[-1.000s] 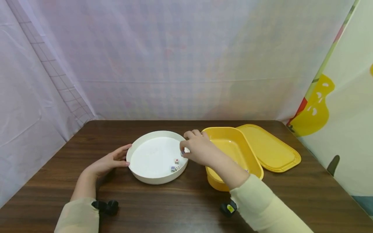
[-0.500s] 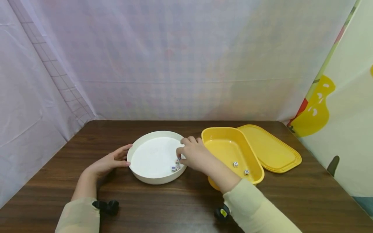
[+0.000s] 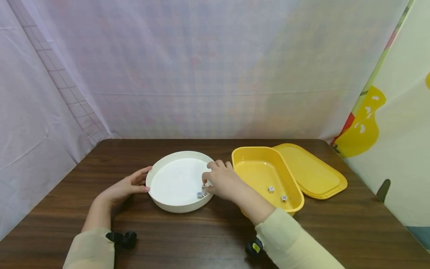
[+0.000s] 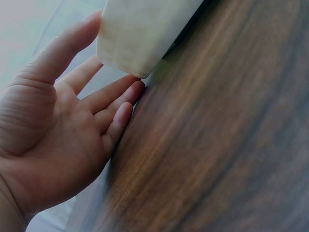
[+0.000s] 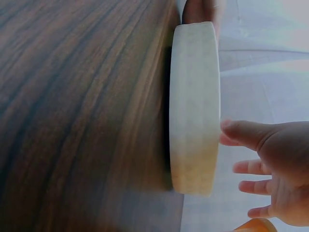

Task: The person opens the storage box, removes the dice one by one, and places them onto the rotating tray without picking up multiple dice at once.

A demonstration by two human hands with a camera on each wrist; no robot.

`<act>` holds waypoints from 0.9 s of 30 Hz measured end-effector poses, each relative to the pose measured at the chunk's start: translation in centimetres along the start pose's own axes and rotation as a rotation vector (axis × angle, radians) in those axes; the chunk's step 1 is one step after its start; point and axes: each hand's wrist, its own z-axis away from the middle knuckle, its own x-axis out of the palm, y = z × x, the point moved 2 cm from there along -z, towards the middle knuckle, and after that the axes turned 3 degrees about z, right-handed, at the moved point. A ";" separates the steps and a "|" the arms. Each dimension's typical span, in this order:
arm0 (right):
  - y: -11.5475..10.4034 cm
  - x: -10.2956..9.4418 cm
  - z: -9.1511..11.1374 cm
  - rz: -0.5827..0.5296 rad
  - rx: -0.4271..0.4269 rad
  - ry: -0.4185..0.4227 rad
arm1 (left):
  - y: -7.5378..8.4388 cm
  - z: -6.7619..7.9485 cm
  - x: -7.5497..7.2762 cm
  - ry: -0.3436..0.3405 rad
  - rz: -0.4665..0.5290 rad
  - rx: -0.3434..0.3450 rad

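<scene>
A round white tray (image 3: 178, 179) sits on the dark wooden table. My left hand (image 3: 125, 187) rests against its left side, fingers mostly straight, thumb by the rim; the left wrist view also has this hand (image 4: 63, 121) beside the tray wall (image 4: 140, 34). Over the tray's right rim reaches my right hand (image 3: 223, 181), thumb and index finger close together, pinching a small white die that the fingers hide. Just by those fingertips lie several dice (image 3: 199, 195) with coloured pips. In the right wrist view, the tips of my right hand (image 5: 275, 164) dip behind the rim.
To the right stands a yellow bin (image 3: 256, 172) with two white dice (image 3: 271, 189) on its floor, partly behind my right forearm. A yellow lid (image 3: 310, 172) lies flat next to it. A pale curtain (image 3: 215, 74) hangs behind the table.
My right hand has moved left and slightly down, bringing a die to the others inside the tray's right side. The two dice in the yellow bin came into fuller view. My left hand stays put.
</scene>
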 end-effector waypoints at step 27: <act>2.1 -2.8 4.1 -0.068 0.113 0.041 | 0.1 0.1 0.2 -0.003 -0.003 0.007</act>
